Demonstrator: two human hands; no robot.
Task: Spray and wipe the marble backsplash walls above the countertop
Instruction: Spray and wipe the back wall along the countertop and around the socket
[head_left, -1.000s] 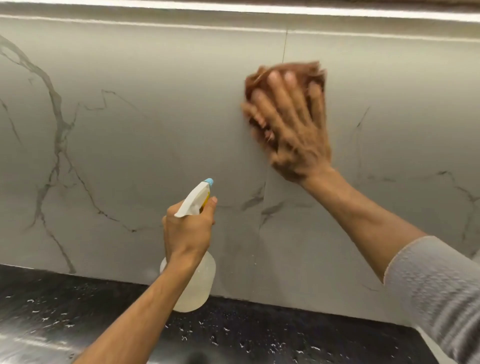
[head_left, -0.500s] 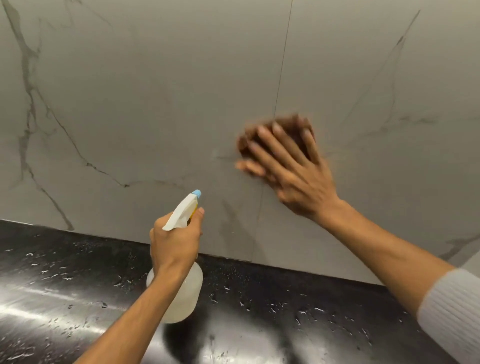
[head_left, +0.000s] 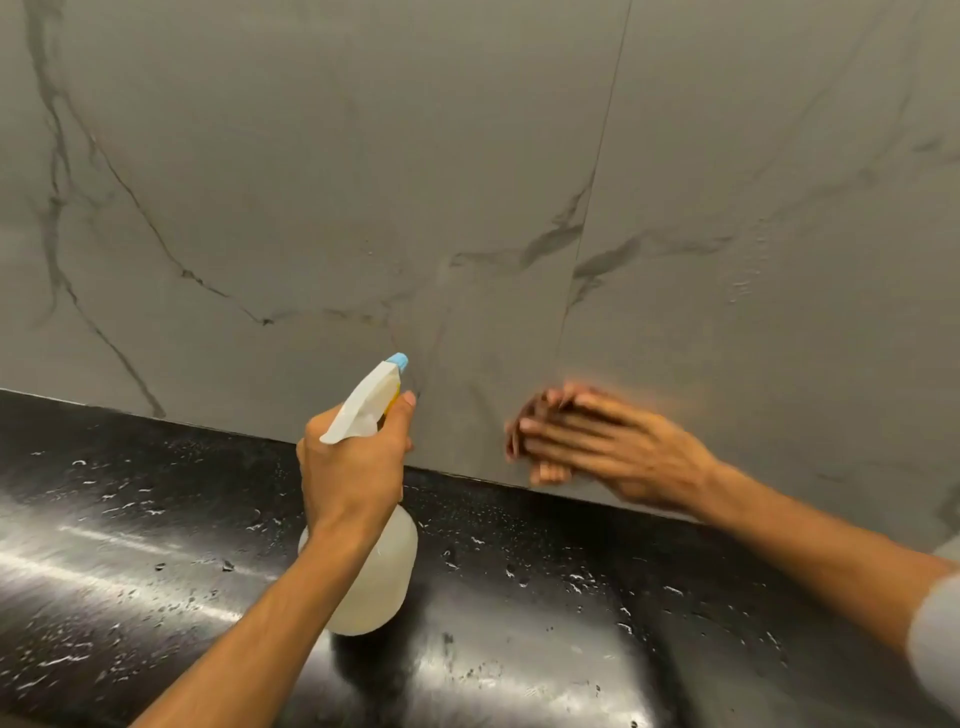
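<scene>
Countertop (head_left: 156, 519): black, glossy, flecked with white veining; strong light streak across its left part. Water droplets (head_left: 519, 574) scattered over the surface. Back edge meets the grey marble backsplash (head_left: 363, 156).

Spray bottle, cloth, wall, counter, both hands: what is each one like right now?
spray bottle: upright, held off the counter, nozzle toward the wall
left hand: closed in a grip round the bottle's neck
cloth: mostly hidden, pressed to the wall
right hand: flat on the cloth, blurred
marble backsplash: droplets at the right
countertop: black, shiny, wet with drops
</scene>
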